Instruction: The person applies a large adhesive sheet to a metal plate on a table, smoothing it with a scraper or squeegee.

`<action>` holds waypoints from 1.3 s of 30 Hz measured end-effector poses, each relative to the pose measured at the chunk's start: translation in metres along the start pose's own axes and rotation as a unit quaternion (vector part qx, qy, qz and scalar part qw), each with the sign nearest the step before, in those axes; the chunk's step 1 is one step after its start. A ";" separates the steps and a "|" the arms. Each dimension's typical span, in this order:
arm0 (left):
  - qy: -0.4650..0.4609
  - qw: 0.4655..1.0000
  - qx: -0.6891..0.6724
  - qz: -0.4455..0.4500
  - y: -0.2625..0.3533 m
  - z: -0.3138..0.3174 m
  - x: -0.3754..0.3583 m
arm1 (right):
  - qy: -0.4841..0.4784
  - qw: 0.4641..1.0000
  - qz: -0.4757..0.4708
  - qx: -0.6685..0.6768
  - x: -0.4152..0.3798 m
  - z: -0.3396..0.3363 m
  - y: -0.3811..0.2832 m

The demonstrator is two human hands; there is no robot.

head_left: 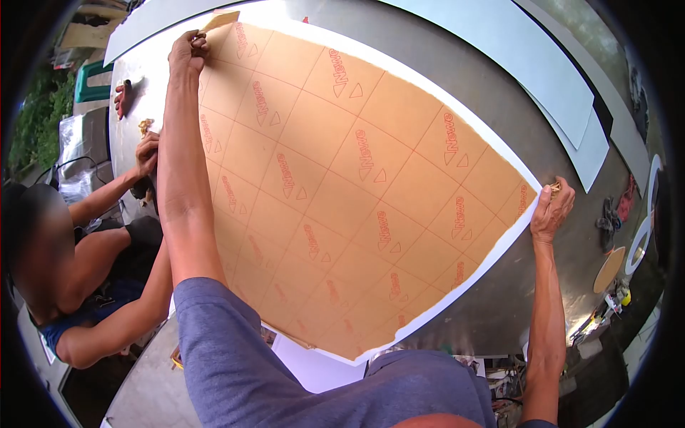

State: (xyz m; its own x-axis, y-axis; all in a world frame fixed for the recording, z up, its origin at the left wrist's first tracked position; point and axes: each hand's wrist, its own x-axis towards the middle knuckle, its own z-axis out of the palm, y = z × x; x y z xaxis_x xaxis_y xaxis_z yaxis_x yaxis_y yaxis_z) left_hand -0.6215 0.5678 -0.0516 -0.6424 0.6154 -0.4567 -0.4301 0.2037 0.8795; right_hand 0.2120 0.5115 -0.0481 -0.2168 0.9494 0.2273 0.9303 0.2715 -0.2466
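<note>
Head view: brown film (342, 178) covers a white sheet (457, 289) on the metal table (499, 121). Left hand (188, 51), at 11 o'clock, pinches the film's far corner; right hand (551, 210), at 3 o'clock, pinches its near corner. A co-worker's hand (147, 153) rests at the table's left edge.
</note>
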 end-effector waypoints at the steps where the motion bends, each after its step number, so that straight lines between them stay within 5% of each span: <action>1: -0.036 0.999 -0.011 0.012 -0.001 0.003 -0.008 | 0.000 1.000 0.001 -0.001 0.000 0.000 0.000; 4: -0.162 0.986 -0.038 0.021 0.002 0.022 -0.055 | -0.001 1.000 0.006 -0.004 0.000 -0.001 -0.002; 7: -0.075 0.995 -0.067 -0.017 0.004 0.045 -0.087 | 0.000 1.000 -0.001 -0.003 0.000 0.001 0.000; 9: -0.056 0.974 0.204 0.079 -0.003 0.038 -0.071 | -0.002 1.000 -0.001 -0.002 0.000 0.000 -0.001; 11: 0.002 0.866 0.481 0.140 0.002 0.046 -0.079 | -0.001 1.000 0.000 -0.001 0.000 -0.001 -0.001; 14: 0.005 0.803 0.538 0.255 -0.011 0.037 -0.055 | -0.002 1.000 -0.001 0.001 0.000 0.000 -0.001; 18: 0.085 0.815 0.505 0.270 -0.019 0.034 -0.043 | -0.001 1.000 -0.002 0.005 0.000 -0.001 -0.001; 21: 0.124 0.773 0.562 0.267 -0.010 0.044 -0.045 | 0.001 1.000 -0.004 0.005 0.001 -0.001 -0.001; 33: 0.177 0.927 0.275 0.183 0.001 0.037 -0.033 | -0.009 1.000 0.006 0.000 -0.001 -0.002 -0.002; 39: 0.212 0.939 0.201 0.179 0.001 0.029 -0.018 | -0.003 1.000 -0.001 0.005 -0.001 -0.001 -0.001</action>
State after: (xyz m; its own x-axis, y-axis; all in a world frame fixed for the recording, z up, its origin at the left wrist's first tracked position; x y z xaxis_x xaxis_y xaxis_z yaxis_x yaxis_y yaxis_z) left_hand -0.5915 0.5789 -0.0383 -0.9318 0.3581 -0.0598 0.0811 0.3658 0.9272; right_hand 0.2119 0.5106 -0.0474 -0.2205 0.9499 0.2215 0.9266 0.2749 -0.2565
